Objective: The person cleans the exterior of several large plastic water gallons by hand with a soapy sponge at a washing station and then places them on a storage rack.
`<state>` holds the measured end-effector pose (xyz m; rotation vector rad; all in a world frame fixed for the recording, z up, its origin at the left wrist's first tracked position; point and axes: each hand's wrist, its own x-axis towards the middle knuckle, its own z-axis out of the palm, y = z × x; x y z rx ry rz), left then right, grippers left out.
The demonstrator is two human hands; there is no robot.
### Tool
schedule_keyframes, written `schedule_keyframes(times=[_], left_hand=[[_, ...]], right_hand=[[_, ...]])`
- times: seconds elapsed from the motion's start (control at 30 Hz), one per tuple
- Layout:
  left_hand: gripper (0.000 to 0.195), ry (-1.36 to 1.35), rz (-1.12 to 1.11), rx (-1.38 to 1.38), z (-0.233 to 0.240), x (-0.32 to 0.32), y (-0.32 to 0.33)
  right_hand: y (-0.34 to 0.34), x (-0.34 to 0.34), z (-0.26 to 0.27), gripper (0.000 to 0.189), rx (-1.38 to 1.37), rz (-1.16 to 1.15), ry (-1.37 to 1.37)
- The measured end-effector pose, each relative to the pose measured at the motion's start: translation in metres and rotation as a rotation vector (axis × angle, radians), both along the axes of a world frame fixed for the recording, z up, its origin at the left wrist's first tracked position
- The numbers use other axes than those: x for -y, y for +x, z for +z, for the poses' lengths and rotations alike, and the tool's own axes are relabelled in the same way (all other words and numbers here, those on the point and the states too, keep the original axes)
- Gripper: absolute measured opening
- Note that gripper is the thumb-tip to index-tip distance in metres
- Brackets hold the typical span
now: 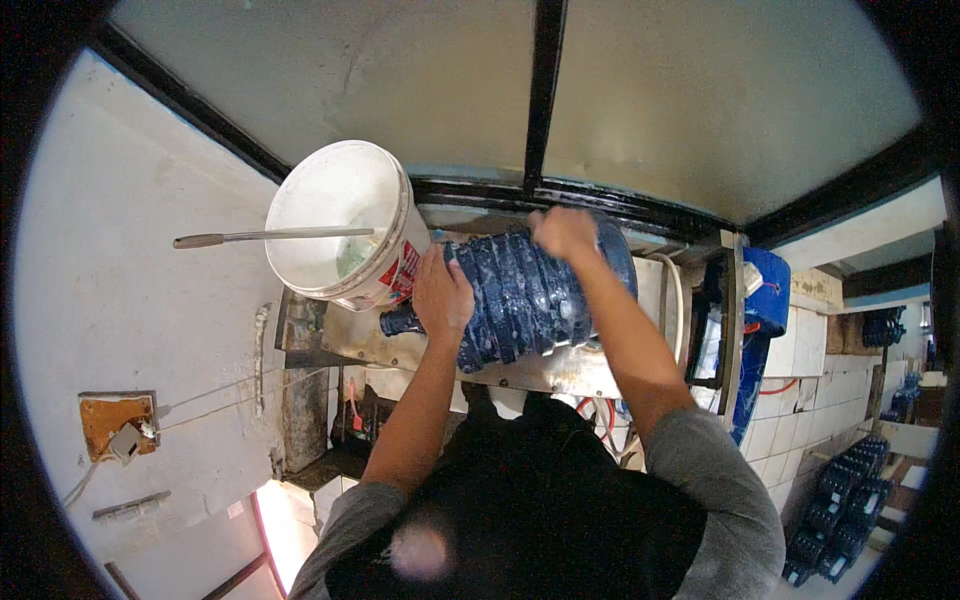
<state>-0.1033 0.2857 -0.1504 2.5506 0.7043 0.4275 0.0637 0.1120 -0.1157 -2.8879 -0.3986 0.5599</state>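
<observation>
A wet, ribbed blue plastic water jug (506,300) lies on its side on a metal-topped bench (585,375), its neck pointing left. My left hand (442,292) rests on the jug's shoulder near the neck, fingers together against the plastic. Over the upper side of the jug, towards its base, is my right hand (566,234), curled and slightly blurred; whether it holds something cannot be made out. A white plastic bucket (409,217) stands just left of the jug. Across the bucket's mouth lies a long metal handle (300,235) with a duller grip at its left end.
Black-framed frosted glass panels (450,90) rise behind the bench. A pale hose (675,300) curves at its right end, near a blue plastic container (769,292). An orange-brown board with a plug (124,442) is on the left wall. Several dark jugs (840,510) stand at far right.
</observation>
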Motion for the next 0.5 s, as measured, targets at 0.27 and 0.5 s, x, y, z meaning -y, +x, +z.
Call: schedule_keyframes(times=[0.27,0.5], left_hand=[[0.051,-0.049,0.077,-0.034,0.009,0.007,-0.01],[0.052,-0.095,0.059,-0.005,0.001,0.016,-0.021]], right_hand=[[-0.09,0.089,-0.022,0.054,0.684,0.204,0.033],[0.041,-0.013,-0.051,0.074,-0.244,0.174,-0.01]])
